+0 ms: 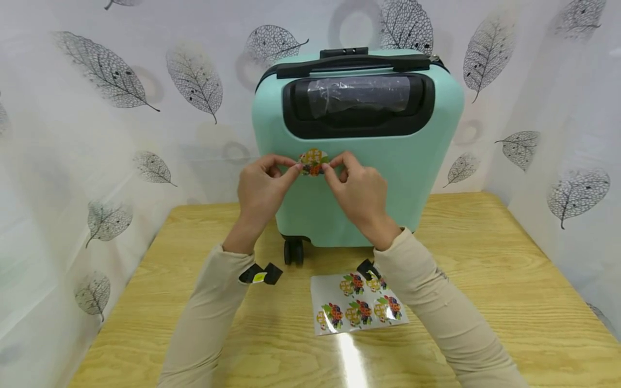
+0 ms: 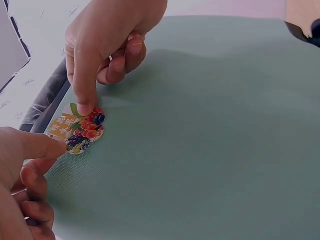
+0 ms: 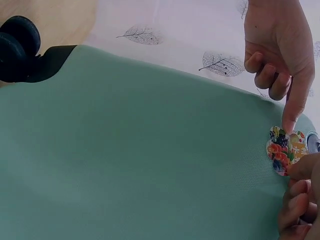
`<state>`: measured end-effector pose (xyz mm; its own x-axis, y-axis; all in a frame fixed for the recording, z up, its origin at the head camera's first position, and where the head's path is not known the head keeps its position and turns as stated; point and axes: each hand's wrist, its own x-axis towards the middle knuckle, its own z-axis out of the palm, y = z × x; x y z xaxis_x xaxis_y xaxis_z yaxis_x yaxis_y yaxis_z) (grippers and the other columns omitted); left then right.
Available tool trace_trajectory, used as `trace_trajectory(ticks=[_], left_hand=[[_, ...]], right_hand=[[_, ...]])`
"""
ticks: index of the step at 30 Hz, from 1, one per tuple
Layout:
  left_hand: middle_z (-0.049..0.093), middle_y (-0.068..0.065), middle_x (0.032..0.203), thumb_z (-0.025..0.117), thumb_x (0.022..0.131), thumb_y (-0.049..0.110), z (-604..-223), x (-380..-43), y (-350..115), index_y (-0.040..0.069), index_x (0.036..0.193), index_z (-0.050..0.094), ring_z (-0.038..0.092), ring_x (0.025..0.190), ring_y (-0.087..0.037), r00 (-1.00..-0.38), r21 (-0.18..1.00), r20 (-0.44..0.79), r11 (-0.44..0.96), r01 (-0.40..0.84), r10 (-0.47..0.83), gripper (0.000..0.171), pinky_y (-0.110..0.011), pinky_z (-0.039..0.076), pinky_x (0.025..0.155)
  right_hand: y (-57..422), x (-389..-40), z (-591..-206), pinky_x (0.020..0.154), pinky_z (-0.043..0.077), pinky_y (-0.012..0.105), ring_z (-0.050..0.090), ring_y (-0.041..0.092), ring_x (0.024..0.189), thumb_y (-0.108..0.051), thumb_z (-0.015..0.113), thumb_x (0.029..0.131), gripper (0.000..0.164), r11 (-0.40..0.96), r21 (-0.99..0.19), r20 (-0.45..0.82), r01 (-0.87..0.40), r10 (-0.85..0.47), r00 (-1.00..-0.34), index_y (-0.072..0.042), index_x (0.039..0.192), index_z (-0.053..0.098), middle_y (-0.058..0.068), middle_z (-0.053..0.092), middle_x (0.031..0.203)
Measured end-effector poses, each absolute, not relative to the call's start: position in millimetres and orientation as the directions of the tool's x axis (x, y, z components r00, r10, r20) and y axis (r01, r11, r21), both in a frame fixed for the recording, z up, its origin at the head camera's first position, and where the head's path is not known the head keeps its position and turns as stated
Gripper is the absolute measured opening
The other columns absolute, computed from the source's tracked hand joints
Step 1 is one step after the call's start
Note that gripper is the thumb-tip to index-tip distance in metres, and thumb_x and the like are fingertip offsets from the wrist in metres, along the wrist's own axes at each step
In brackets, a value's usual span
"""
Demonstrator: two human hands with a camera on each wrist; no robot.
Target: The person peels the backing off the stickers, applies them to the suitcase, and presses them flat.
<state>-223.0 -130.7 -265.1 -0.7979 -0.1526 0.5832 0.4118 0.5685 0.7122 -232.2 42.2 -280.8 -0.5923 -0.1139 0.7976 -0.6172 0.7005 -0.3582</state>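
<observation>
A round fruit-print sticker [image 1: 314, 161] is held against the mint-green suitcase [image 1: 330, 215], just below its black handle recess. My left hand [image 1: 262, 186] pinches the sticker's left edge between thumb and forefinger. At the opposite edge, the thumb and forefinger of my right hand [image 1: 360, 191] grip it. Seen from the left wrist, the sticker [image 2: 77, 129] shows berries and yellow lettering, with a thumb of each hand at its edges. The right wrist view has the sticker [image 3: 285, 150] close along the suitcase shell, partly covered by the fingertips.
A sheet of similar stickers [image 1: 339, 298] lies on the wooden table [image 1: 485, 280] in front of the suitcase. The suitcase stands upright on black wheels [image 1: 293, 250]. Behind it hangs a white leaf-print curtain [image 1: 204, 140].
</observation>
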Motion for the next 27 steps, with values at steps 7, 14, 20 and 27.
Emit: trace_trajectory(ticks=[7, 14, 20, 27], left_hand=[[0.042, 0.004, 0.052, 0.077, 0.083, 0.025, -264.6, -222.7, -129.1, 0.009, 0.084, 0.076, 0.037, 0.048, -0.01, -0.781, 0.69, 0.607, 0.586, 0.425, -0.149, 0.016, -0.023, 0.022, 0.045], [0.043, 0.002, 0.052, 0.076, 0.083, 0.023, -266.2, -223.6, -128.2, 0.009, 0.084, 0.076, 0.038, 0.047, -0.01, -0.769, 0.679, 0.623, 0.587, 0.441, -0.144, 0.015, -0.024, 0.023, 0.044], [0.044, 0.0, 0.051, 0.075, 0.085, 0.022, -268.2, -223.8, -126.8, 0.008, 0.085, 0.075, 0.038, 0.045, -0.012, -0.755, 0.664, 0.642, 0.588, 0.461, -0.133, 0.015, -0.024, 0.024, 0.043], [0.043, 0.0, 0.051, 0.075, 0.085, 0.024, -268.1, -224.4, -127.4, 0.008, 0.085, 0.075, 0.037, 0.045, -0.011, -0.746, 0.647, 0.653, 0.61, 0.458, -0.133, 0.015, -0.024, 0.023, 0.044]], right_hand=[[41.3, -233.6, -283.0, 0.038, 0.024, 0.029, 0.038, 0.017, 0.035, -0.021, 0.063, 0.094, 0.018, 0.74, -0.3, 0.817, -0.602, -0.127, -0.563, -0.004, 0.09, 0.063, 0.008, 0.057, 0.054], [39.9, -233.2, -284.5, 0.037, 0.025, 0.03, 0.04, 0.018, 0.035, -0.022, 0.063, 0.093, 0.018, 0.771, -0.269, 0.831, -0.578, -0.117, -0.543, -0.005, 0.089, 0.063, 0.008, 0.059, 0.053], [39.0, -234.1, -286.4, 0.037, 0.021, 0.029, 0.037, 0.017, 0.034, -0.025, 0.062, 0.094, 0.019, 0.805, -0.232, 0.844, -0.546, -0.112, -0.524, -0.006, 0.089, 0.063, 0.006, 0.054, 0.049], [38.4, -234.3, -285.7, 0.037, 0.022, 0.029, 0.038, 0.017, 0.034, -0.026, 0.062, 0.094, 0.021, 0.812, -0.225, 0.848, -0.538, -0.109, -0.519, -0.006, 0.086, 0.061, 0.006, 0.053, 0.048]])
